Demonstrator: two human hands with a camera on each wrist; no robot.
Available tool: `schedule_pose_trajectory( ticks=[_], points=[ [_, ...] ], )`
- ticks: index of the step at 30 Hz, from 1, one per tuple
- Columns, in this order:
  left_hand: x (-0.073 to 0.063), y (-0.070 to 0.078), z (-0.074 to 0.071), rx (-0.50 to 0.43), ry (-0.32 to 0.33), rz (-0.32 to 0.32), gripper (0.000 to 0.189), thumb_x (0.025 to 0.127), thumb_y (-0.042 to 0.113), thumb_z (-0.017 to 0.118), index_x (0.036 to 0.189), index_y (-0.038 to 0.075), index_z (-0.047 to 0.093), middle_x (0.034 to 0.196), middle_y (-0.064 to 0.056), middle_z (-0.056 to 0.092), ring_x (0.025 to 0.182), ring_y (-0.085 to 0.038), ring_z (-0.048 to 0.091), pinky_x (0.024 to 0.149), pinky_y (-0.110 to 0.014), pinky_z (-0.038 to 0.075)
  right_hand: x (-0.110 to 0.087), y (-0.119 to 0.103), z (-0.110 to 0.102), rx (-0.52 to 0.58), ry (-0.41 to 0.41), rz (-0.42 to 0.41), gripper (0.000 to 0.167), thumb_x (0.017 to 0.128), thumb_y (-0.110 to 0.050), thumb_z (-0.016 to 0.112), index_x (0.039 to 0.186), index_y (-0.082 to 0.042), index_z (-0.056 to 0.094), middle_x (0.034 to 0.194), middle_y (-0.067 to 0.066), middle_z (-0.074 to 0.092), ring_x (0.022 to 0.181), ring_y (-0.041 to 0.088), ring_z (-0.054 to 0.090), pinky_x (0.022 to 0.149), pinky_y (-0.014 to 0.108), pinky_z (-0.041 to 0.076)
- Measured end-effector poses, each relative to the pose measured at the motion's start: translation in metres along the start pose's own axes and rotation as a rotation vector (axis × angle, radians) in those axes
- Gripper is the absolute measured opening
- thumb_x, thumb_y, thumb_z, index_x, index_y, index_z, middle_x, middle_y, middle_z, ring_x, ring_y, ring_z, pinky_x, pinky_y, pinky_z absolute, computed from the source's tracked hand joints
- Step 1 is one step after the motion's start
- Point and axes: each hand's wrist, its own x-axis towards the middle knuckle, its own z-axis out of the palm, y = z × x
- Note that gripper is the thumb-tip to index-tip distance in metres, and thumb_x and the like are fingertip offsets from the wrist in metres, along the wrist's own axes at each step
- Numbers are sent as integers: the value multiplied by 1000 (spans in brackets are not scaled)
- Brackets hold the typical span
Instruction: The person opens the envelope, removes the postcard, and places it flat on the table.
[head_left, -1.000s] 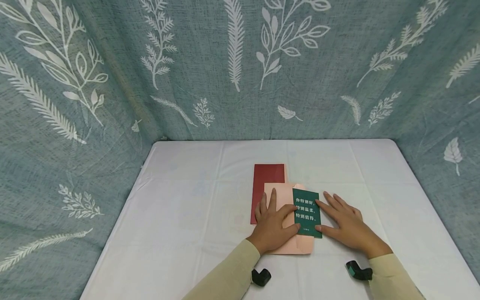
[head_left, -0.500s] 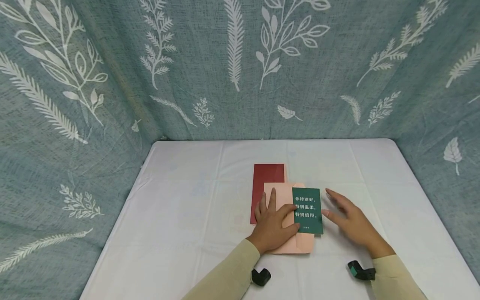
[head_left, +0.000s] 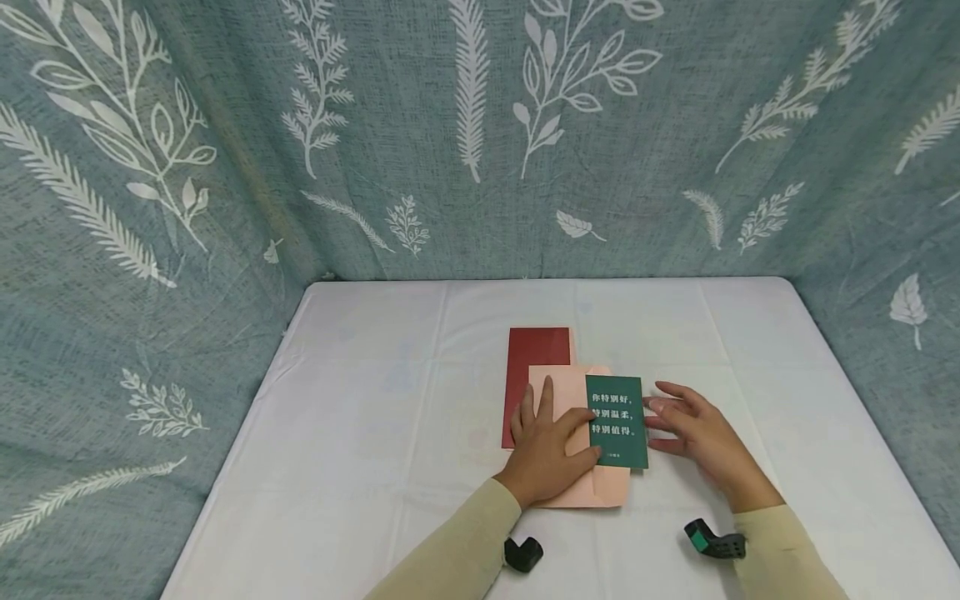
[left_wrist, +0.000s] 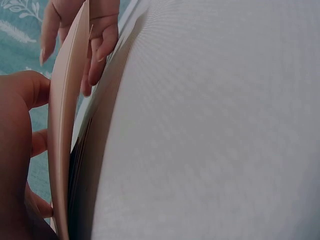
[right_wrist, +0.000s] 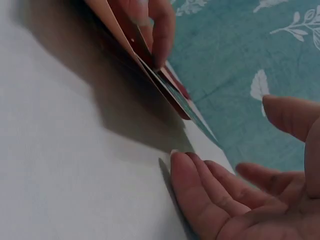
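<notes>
A green card with white printed characters (head_left: pixel 618 425) lies over the right part of a pink envelope (head_left: pixel 561 385). My left hand (head_left: pixel 546 454) rests on the envelope with its fingers spread; its thumb and index fingertip reach the card's left edge. Just right of the card is my right hand (head_left: pixel 705 437), fingers loosely bent and nothing held. The right wrist view shows this right hand (right_wrist: pixel 235 200) palm up, with a gap between it and the card's edge (right_wrist: pixel 192 112). From the left wrist, the pink envelope (left_wrist: pixel 64 115) appears edge-on beside the left fingers.
Behind the pink envelope, partly covered by it, lies a dark red rectangular piece (head_left: pixel 536 354) with a pink edge. A white cloth (head_left: pixel 360 433) covers the table. Blue-green leaf-patterned curtain (head_left: pixel 412 125) hangs behind and along both sides.
My right hand has come off the card's right edge, drawn slightly right, and its fingers have bent. The card has turned from slightly tilted to straighter. My left hand stays in place.
</notes>
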Motion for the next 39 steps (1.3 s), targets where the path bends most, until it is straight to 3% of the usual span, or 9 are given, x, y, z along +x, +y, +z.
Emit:
schedule_pose_trajectory(
  ticks=[6,14,22,39],
  points=[
    [0,-1,1,8,0,3,49,97,48,67,144,33,69,180,-17,10,162,-48,-3,120,-74,8,4,3,12,54,10,80,72,111,-24,67,166,4,31,139,29,58,107,27,71,84,39,63],
    [0,-1,1,3,6,7,49,98,47,67,144,33,69,180,-18,12,162,-49,-2,120,-75,8,8,7,21,95,-2,100,66,110,-8,64,164,6,30,116,14,69,91,19,73,73,35,64],
    [-1,-1,0,-10,7,6,48,98,47,67,144,34,69,180,-18,11,162,-48,-2,120,-75,8,10,9,21,95,14,95,60,109,1,58,164,6,32,113,14,69,88,19,74,72,35,63],
    [-2,-1,0,-13,11,10,47,98,47,69,143,32,70,180,-17,10,162,-48,-3,120,-74,7,3,8,12,89,56,79,63,108,3,60,164,7,32,107,10,67,82,17,71,67,34,62]
  ],
)
